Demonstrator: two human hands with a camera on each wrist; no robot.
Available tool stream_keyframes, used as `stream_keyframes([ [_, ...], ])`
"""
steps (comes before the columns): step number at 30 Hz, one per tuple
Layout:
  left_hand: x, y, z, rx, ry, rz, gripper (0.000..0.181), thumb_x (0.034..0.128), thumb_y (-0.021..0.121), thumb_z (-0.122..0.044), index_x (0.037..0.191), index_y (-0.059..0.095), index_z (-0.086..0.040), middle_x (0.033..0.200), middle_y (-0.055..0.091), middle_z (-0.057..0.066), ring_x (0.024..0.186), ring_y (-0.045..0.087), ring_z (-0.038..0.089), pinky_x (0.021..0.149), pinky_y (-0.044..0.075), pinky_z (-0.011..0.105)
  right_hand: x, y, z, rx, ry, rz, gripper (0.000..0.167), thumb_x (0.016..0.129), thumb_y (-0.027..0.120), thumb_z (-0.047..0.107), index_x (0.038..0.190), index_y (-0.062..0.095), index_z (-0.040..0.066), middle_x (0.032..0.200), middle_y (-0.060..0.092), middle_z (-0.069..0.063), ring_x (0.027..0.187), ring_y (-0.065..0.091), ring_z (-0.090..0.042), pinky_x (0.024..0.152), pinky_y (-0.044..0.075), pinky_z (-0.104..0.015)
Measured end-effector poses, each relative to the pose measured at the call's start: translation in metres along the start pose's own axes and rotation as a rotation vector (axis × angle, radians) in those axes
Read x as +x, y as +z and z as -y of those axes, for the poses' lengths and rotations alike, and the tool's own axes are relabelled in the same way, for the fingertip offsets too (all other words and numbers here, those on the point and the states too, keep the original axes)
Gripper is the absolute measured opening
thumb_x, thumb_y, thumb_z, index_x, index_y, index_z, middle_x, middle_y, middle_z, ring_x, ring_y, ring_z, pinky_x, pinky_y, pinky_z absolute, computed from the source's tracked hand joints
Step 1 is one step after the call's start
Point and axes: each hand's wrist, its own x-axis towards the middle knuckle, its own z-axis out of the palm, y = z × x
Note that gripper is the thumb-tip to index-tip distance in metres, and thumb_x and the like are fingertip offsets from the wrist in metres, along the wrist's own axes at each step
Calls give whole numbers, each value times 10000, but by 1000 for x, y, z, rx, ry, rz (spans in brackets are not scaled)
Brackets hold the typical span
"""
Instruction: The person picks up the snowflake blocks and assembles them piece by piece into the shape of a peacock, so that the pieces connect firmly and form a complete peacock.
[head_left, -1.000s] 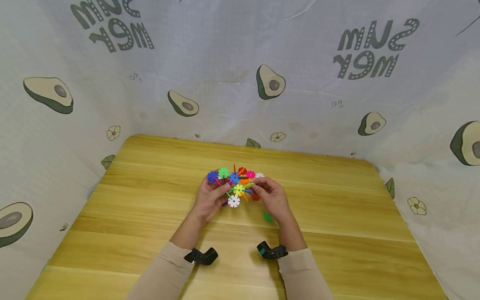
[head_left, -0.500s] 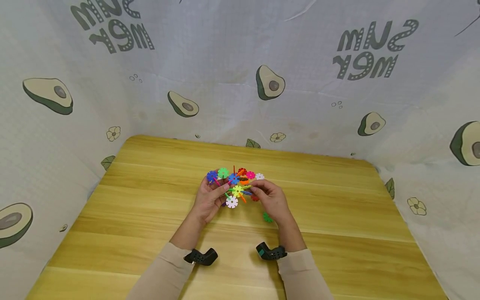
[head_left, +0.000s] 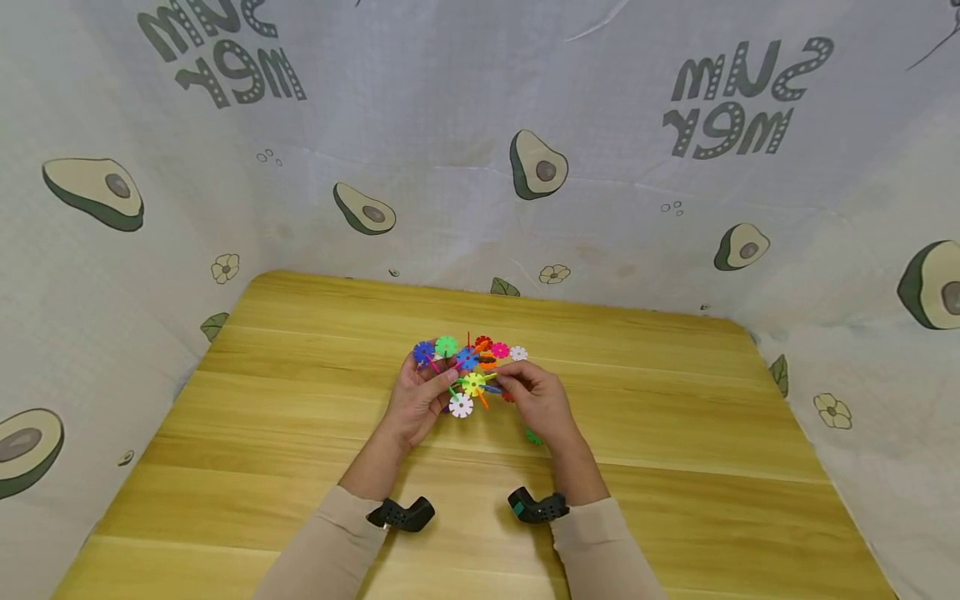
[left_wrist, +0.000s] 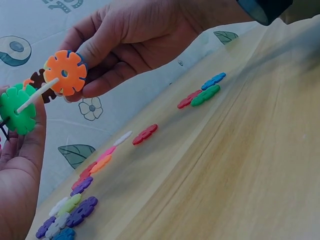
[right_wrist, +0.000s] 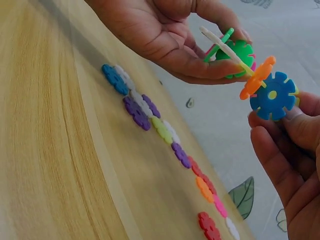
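Notched interlocking discs, slotted together in several colours, hang between both hands above the table. My left hand [head_left: 418, 393] holds this cluster, its fingers around the green disc [right_wrist: 239, 56] in the right wrist view. My right hand [head_left: 543, 404] pinches the cluster's far end with thumb and fingers, by the blue disc [right_wrist: 270, 104]. An orange disc [left_wrist: 71, 77] and an edge-on white disc [left_wrist: 37, 95] sit between the hands in the left wrist view. A yellow disc [head_left: 472, 387] and a white disc [head_left: 461, 406] face the head camera. The exact slots at the right fingertips are hidden.
Loose discs lie in a row on the wooden table [head_left: 675, 433], such as a purple one [left_wrist: 82, 212] and a red one [left_wrist: 145, 134]. Nearer me, a green disc [left_wrist: 206, 95] lies beside red and blue ones. A printed cloth [head_left: 420, 125] closes off the far side.
My right hand has shifted slightly left and down, its fingertips closer to the left hand. The yellow and white discs of the cluster have moved a little left and down. My left hand barely moves.
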Motion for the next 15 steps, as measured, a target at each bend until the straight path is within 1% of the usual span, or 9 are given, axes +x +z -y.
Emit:
stream_keyframes([
  [5,0,0,0,-2,-2,-5,547,954,561,126,1402,406,-146,1102,718,-36,987,740,127,895,616,283,-1,1,2,16,-10,5,129,985,616,-18,1048,729,-14,1039,739,-228,852,692,14,771,601,-191],
  [8,0,0,0,4,-7,-7,539,958,557,125,1398,407,-148,1088,715,-30,966,743,129,886,616,281,0,2,1,30,-35,16,128,980,613,-36,1041,725,-32,1039,738,-244,857,698,10,781,602,-186],
  [10,0,0,0,4,-4,-11,529,957,557,125,1387,414,-147,1083,715,-25,959,743,130,881,617,283,-1,2,1,29,-47,27,131,980,608,-43,1040,723,-35,1043,740,-248,870,714,1,792,612,-206],
  [13,0,1,1,-2,7,-20,514,950,559,130,1363,424,-145,1093,724,-20,964,740,122,876,616,270,0,2,2,10,-32,37,128,981,610,-36,1043,722,-29,1052,744,-237,887,725,-36,800,620,-236],
  [15,1,1,1,-2,12,-20,503,947,561,130,1344,431,-149,1091,737,-26,958,744,121,867,620,271,0,0,3,-7,8,51,137,988,613,-13,1065,727,-11,1067,745,-215,911,728,-71,809,619,-241],
])
